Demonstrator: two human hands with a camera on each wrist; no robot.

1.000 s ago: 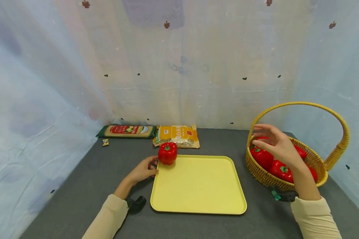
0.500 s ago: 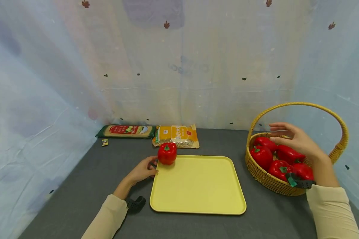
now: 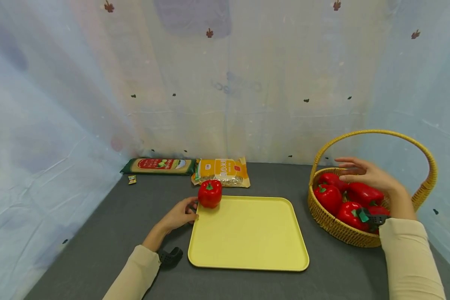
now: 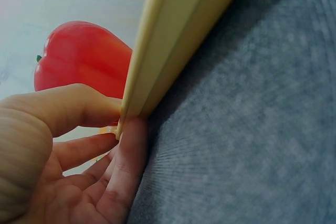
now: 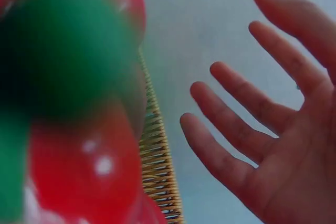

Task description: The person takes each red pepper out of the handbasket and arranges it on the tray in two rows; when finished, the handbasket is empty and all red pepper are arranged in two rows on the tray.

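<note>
My left hand (image 3: 178,214) pinches the left rim of a yellow tray (image 3: 251,233); in the left wrist view the thumb and a finger (image 4: 131,150) lie on either side of that rim. A red bell pepper (image 3: 210,194) sits at the tray's back left corner, just beyond the hand. Over the wicker basket (image 3: 328,225), my right hand (image 3: 373,177) hovers with fingers spread and nothing in them. Several red peppers (image 3: 329,198) lie in the basket. In the right wrist view, peppers (image 5: 84,171) appear close and blurred beside the spread fingers.
A green pasta pack (image 3: 159,165) and a yellow bag of grain (image 3: 223,171) lie along the back by the curtain (image 3: 262,83). One small yellow packet (image 3: 132,179) is at the back left. The basket's tall handle (image 3: 375,131) arches over it.
My right hand has moved right across the basket, uncovering more of the peppers, then shifted slightly lately. The left hand, the tray and its pepper have stayed put.
</note>
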